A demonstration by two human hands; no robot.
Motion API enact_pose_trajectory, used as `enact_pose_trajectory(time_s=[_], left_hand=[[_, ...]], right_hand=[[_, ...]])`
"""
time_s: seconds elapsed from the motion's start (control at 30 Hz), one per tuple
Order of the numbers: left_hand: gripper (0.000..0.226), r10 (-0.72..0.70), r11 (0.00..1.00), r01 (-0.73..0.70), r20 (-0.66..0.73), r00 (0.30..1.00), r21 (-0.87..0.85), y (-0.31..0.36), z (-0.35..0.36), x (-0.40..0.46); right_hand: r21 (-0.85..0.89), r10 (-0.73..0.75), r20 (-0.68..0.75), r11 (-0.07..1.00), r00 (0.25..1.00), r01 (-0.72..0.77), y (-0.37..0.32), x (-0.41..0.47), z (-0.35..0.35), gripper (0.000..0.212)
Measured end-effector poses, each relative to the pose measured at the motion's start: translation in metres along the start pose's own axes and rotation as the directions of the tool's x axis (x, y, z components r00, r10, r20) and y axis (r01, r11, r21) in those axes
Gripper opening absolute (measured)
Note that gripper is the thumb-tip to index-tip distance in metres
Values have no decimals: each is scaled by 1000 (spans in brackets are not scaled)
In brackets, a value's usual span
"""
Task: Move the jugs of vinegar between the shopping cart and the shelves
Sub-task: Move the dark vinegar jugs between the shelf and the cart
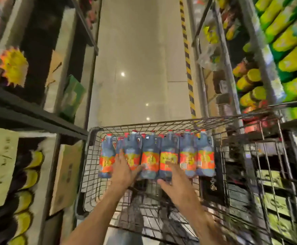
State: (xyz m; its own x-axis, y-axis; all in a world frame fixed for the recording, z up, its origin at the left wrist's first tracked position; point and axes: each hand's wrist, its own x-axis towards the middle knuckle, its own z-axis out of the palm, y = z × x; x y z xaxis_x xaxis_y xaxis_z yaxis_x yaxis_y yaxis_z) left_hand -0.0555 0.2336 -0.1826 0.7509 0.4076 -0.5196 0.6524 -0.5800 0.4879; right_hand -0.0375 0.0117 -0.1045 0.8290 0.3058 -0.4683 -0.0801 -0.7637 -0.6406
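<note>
Reaching into the shopping cart (91, 156), we spread our left hand (122, 169) and right hand (175, 175) open, holding nothing; the vinegar jugs (157, 156) stand in a row at our fingertips.

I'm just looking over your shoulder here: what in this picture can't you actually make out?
- Jug labels: head view, print too blurred to read.
- Back row of jugs: hidden by the front row, so no full count.
- Left hand and right hand: against the jugs, fingers spread; any grip is unclear through motion blur.
- Shelf goods at right: smeared into green and yellow shapes.
- Shopping cart: near end cut off by the bottom edge.
</note>
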Motion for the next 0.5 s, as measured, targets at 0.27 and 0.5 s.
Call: enact_pose_trajectory(time_s=[0.27, 0.5], left_hand=[[126, -52, 986, 46, -37, 998, -157, -19, 18, 28], [74, -61, 950, 70, 38, 997, -304, -26, -20, 16]], right_hand=[[41, 170, -55, 985, 984, -168, 7, 18, 40, 62], [113, 285, -74, 954, 956, -276, -30, 66, 69, 39]])
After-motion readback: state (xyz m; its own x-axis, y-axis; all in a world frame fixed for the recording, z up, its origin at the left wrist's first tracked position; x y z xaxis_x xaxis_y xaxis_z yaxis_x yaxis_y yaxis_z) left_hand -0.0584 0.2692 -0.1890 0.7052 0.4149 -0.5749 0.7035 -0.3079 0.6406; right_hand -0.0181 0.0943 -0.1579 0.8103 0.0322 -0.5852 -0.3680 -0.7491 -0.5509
